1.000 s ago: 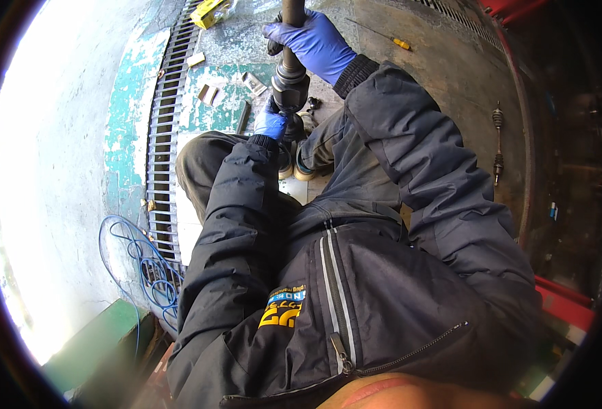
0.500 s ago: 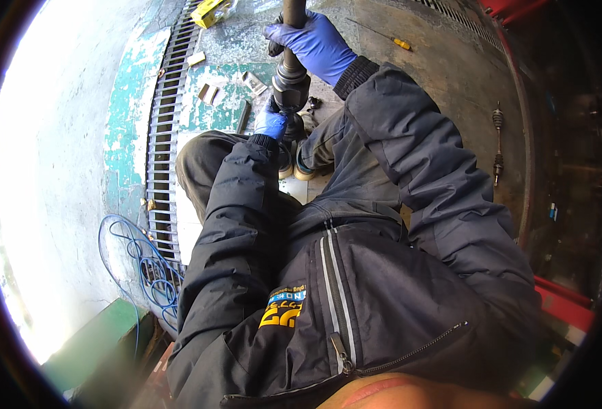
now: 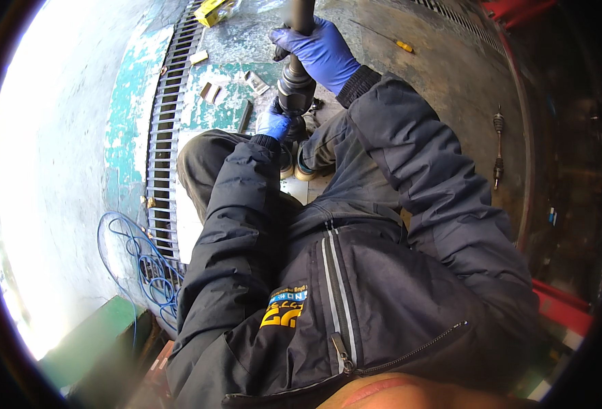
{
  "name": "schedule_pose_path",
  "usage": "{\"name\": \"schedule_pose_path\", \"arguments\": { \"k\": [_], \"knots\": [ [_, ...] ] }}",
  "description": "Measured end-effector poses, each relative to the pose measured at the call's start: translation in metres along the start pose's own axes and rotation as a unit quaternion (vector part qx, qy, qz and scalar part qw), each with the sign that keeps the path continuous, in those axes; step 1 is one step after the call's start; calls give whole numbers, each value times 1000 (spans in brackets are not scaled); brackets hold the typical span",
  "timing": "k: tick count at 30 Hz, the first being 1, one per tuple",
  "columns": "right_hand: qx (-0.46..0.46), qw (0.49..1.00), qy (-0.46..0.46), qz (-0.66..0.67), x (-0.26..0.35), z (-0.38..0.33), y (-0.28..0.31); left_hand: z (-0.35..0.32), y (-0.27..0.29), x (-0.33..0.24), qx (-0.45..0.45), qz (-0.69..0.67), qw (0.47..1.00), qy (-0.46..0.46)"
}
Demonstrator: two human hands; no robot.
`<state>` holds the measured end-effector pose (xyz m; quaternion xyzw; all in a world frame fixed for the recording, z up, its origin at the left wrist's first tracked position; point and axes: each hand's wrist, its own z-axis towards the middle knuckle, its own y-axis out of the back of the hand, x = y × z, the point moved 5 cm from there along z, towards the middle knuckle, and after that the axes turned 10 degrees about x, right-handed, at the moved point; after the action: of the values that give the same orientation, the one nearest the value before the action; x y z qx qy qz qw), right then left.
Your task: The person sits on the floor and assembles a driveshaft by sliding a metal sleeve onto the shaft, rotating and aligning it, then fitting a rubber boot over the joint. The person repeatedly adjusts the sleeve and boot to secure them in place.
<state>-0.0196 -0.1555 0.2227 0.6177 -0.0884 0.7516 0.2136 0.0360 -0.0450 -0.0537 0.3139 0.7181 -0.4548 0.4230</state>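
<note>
A dark CV axle (image 3: 296,88) stands roughly upright in front of me, its bulky joint low down and its shaft rising out past the top edge. My right hand (image 3: 322,56), in a blue glove, is closed around the shaft above the joint. Lower and to the left, my left hand (image 3: 271,123), also gloved in blue, is closed at the underside of the joint. The axle's lower end is partly hidden between that hand and my shoes (image 3: 303,172).
A second axle (image 3: 498,146) lies on the floor at right. A yellow-handled screwdriver (image 3: 403,46) lies at the far right; a yellow box (image 3: 209,11) and small opened cartons (image 3: 209,92) are at left. A floor grate (image 3: 164,136) and coiled blue hose (image 3: 140,252) run alongside.
The axle and my right hand have shifted slightly right and down. My left hand stays at the joint's underside. Both grips look the same.
</note>
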Motion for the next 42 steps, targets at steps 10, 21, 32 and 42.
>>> {"name": "schedule_pose_path", "arguments": {
  "k": [10, 21, 32, 42],
  "knots": [
    [-57, 992, -19, 112, -20, -20, -8, -5, -3, -4, 17, -4, 1000, -14],
    [-92, 990, -25, 103, -37, -24, -7, -2, -4, -10, 25, 3, 999, -26],
    [-106, 984, -67, 129, -51, -27, 0, -9, -11, -22, 33, 126, 991, -16],
    [-216, 975, -4, 49, -75, -25, -5, -14, -11, -72, 41, 234, 968, -82]
  ]
}}
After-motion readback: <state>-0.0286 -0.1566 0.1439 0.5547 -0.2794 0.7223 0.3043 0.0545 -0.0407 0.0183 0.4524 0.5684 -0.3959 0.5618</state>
